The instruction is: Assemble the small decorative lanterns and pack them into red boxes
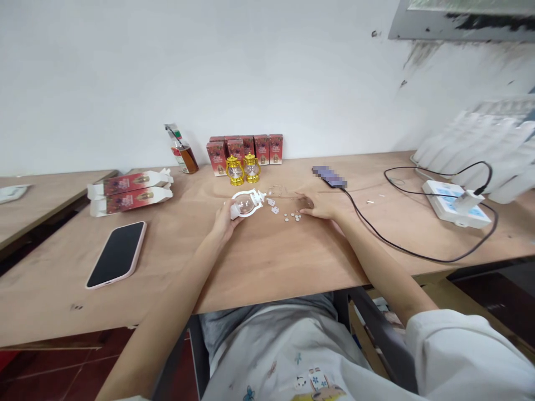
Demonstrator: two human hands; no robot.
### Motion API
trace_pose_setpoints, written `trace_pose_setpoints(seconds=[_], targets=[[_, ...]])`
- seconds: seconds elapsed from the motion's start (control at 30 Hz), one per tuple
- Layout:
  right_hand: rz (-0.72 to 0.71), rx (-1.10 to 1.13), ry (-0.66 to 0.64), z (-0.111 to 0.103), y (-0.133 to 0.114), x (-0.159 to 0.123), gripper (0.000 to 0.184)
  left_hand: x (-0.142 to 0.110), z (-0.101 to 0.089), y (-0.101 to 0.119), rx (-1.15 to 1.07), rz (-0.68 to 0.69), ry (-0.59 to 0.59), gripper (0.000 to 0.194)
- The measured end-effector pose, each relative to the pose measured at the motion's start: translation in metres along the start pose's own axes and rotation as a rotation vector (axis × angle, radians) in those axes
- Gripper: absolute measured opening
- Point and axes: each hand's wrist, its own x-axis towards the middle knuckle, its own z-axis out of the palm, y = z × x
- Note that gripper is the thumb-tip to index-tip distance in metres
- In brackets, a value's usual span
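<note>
Wooden worktop (267,250): our left hand (225,220) grips a white lantern (246,204); right-hand fingers (308,210), curled, hover near coin cells (297,216).

Beyond the left hand (224,220) stand two gold lanterns (235,171), at least seven red boxes (276,149) and one bottle (186,158); in it, one white lantern (246,204). To its left lie two open-flapped cartons (137,199) and one black-screened phone (117,254). Between it and the right hand (320,205): two white cutouts (275,210), roughly seven discs (286,220).
</note>
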Motion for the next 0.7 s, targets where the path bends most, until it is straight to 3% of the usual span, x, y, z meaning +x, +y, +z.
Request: trace_pose_setpoints(seconds=[0.2, 0.33, 0.5, 0.7], targets=[[0.064, -0.196, 0.024, -0.005, -0.013, -0.001, 0.040, -0.004, 0.002, 0.001, 0.007, 0.022, 0.012, 0.006], [0.075, -0.162, 0.152, -0.003, -0.022, -0.001, 0.043, -0.007, 0.003, -0.001, 0.072, 0.068, -0.008, 0.009], [-0.097, 0.068, 0.453, 0.017, -0.047, -0.001, 0.047, -0.008, 0.003, -0.009, 0.211, 0.139, -0.053, 0.016], [-0.358, -0.016, 0.389, 0.031, -0.082, -0.006, 0.050, -0.010, 0.005, -0.013, 0.266, 0.127, -0.078, 0.022]])
